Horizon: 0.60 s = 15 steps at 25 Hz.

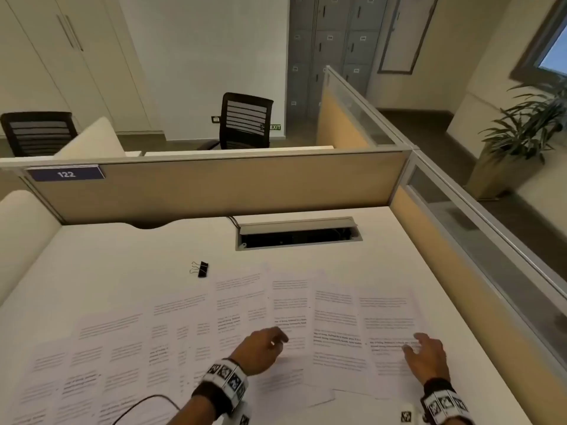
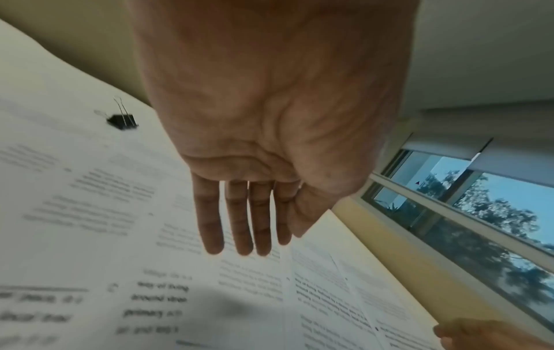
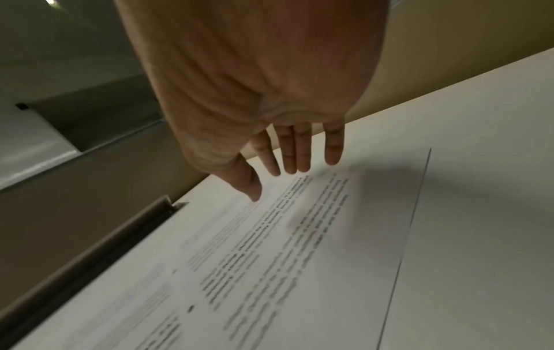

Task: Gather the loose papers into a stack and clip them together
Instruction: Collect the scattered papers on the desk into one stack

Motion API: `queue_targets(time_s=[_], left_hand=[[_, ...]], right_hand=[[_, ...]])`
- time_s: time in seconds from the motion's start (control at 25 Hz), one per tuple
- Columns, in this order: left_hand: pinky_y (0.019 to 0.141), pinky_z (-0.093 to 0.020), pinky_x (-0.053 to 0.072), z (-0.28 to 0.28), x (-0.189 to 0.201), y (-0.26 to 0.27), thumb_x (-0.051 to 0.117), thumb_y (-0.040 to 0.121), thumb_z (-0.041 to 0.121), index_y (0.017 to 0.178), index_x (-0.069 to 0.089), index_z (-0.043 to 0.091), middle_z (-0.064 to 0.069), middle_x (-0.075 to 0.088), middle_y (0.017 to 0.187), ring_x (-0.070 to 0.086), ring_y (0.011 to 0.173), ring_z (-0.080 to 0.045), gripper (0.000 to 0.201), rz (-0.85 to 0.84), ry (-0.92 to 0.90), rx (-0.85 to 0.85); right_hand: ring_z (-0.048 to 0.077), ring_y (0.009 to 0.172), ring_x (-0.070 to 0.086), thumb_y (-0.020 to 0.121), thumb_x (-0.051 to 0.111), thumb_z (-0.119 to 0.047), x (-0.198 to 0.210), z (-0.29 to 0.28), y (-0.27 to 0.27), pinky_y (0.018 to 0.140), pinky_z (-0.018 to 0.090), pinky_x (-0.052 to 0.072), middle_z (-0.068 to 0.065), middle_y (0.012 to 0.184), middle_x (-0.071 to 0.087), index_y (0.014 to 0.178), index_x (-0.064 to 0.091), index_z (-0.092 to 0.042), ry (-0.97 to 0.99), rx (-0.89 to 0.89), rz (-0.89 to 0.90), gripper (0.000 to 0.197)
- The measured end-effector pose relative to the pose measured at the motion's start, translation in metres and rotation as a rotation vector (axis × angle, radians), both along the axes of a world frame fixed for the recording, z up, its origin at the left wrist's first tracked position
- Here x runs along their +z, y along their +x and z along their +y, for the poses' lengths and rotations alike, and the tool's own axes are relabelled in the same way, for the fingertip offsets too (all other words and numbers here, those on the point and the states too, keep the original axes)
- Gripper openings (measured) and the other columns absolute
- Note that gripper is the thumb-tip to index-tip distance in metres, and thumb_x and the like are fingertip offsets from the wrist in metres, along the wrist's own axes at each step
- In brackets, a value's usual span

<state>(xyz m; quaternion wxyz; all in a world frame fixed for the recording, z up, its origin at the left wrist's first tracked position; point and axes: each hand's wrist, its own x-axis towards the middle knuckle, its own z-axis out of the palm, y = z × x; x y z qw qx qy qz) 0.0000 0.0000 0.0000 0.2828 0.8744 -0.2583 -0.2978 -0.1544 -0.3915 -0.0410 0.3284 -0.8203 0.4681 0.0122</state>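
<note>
My right hand (image 1: 425,355) spread over the rightmost sheet (image 3: 315,236), left hand (image 1: 260,351) flat-fingered above mid-spread | papers (image 1: 184,332) fan leftward across the desk (image 1: 322,259) from both hands | clip (image 1: 201,269) far-left, nearer my left hand.

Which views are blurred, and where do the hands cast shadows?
Head view: fairly sharp, wide-angle bending. Left wrist view: printed papers smeared, left hand shadow below fingertips. Right wrist view: dim, text blurred, right hand shadow on the sheet.
</note>
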Motion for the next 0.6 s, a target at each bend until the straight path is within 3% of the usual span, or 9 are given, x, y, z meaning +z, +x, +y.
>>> queue_targets(time_s=[0.08, 0.16, 0.28, 0.48, 0.6], left_hand=[[0.101, -0.033, 0.05, -0.028, -0.009, 0.001, 0.051, 0.098, 0.028, 0.123, 0.063, 0.031, 0.002, 0.067, 0.129, 0.064, 0.112, -0.017, 0.027, 0.018, -0.022, 0.003], [0.104, -0.032, 0.047, -0.051, -0.014, 0.0, 0.053, 0.099, 0.02, 0.133, 0.06, 0.022, -0.001, 0.063, 0.134, 0.061, 0.119, -0.02, 0.035, 0.034, -0.013, 0.027], [0.105, -0.035, 0.049, -0.074, -0.02, 0.0, 0.055, 0.097, 0.015, 0.135, 0.059, 0.02, -0.002, 0.061, 0.136, 0.062, 0.118, -0.022, 0.039, 0.093, -0.027, 0.139], [0.109, -0.041, 0.049, -0.099, -0.029, 0.009, 0.061, 0.095, 0.019, 0.14, 0.054, 0.018, -0.009, 0.055, 0.142, 0.061, 0.123, -0.027, 0.045, 0.176, -0.012, 0.306], [0.109, -0.034, 0.046, -0.11, -0.03, 0.009, 0.061, 0.097, 0.021, 0.144, 0.05, 0.015, -0.01, 0.055, 0.144, 0.058, 0.128, -0.027, 0.049, 0.19, 0.025, 0.307]], right_hand=[[0.041, 0.134, 0.045, 0.093, 0.07, -0.028, 0.004, -0.016, -0.001, 0.111, 0.055, 0.039, 0.023, 0.147, 0.043, 0.147, 0.048, -0.008, -0.031, -0.059, 0.149, 0.062], [0.041, 0.135, 0.041, 0.092, 0.07, -0.035, 0.005, -0.029, -0.001, 0.108, 0.055, 0.04, 0.023, 0.147, 0.042, 0.148, 0.046, -0.007, -0.05, -0.055, 0.215, 0.067], [0.037, 0.134, 0.042, 0.09, 0.069, -0.043, -0.005, -0.036, 0.002, 0.105, 0.053, 0.044, 0.019, 0.143, 0.044, 0.144, 0.048, -0.009, -0.058, -0.002, 0.235, 0.067], [0.034, 0.129, 0.046, 0.083, 0.075, -0.047, -0.009, -0.02, 0.023, 0.1, 0.051, 0.047, 0.014, 0.136, 0.049, 0.132, 0.053, -0.009, -0.084, 0.046, 0.193, 0.066], [0.03, 0.129, 0.046, 0.081, 0.072, -0.052, -0.01, 0.001, 0.036, 0.101, 0.048, 0.046, 0.01, 0.135, 0.049, 0.13, 0.055, -0.011, -0.1, 0.107, 0.219, 0.066]])
